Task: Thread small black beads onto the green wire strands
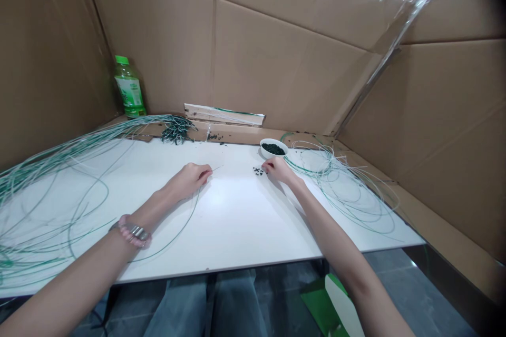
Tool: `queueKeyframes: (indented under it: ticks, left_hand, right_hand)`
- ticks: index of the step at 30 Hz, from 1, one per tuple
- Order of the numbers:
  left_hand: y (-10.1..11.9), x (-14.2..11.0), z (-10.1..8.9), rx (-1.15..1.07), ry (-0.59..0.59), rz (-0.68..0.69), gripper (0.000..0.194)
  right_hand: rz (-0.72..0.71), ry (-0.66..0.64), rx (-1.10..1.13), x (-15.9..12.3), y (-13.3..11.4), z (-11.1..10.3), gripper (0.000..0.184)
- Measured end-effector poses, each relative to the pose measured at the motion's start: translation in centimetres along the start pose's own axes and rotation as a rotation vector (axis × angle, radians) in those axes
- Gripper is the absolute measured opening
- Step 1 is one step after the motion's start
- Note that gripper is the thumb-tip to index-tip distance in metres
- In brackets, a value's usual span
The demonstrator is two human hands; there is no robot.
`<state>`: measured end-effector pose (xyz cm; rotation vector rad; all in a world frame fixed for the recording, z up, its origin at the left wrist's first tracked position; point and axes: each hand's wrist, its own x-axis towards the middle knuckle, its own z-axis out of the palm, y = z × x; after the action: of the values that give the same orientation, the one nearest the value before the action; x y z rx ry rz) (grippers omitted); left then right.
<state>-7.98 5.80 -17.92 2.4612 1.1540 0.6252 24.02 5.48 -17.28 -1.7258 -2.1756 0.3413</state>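
Note:
My left hand (pixel 190 179) rests on the white table (pixel 237 221), fingers closed around a thin green wire (pixel 185 224) whose tip pokes out to the right. The wire curves back under my wrist. My right hand (pixel 279 169) is pinched at a small heap of dark beads (pixel 258 170) on the table. What is between its fingertips is too small to see. A small white bowl (pixel 272 148) filled with dark beads stands just behind that hand.
Many long green wires (pixel 47 189) fan over the left of the table, their beaded ends bunched at the back (pixel 176 131). Loose coils of wire (pixel 348 189) lie at the right. A green bottle (pixel 129 89) stands back left. Cardboard walls (pixel 276 63) enclose the table.

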Motion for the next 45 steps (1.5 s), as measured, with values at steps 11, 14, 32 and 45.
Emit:
queueKeyframes:
  ticks: [11, 14, 32, 45]
  left_hand:
    - [0.0, 0.0, 0.0, 0.017, -0.001, 0.002, 0.027]
    - [0.0, 0.0, 0.0, 0.024, 0.003, 0.004, 0.027]
    - [-0.1, 0.0, 0.0, -0.021, -0.005, 0.004, 0.026]
    - [1.4, -0.2, 0.2, -0.329, 0.082, -0.062, 0.025]
  right_hand:
    - [-0.025, 0.032, 0.009, -0.2, -0.8, -0.3, 0.019]
    - [-0.054, 0.042, 0.016, -0.3, -0.9, -0.4, 0.012]
    - [-0.18, 0.154, 0.033, -0.5, -0.3, -0.3, 0.025]
    - [0.08, 0.551, 0.132, 4.3, 2.0, -4.6, 0.023]
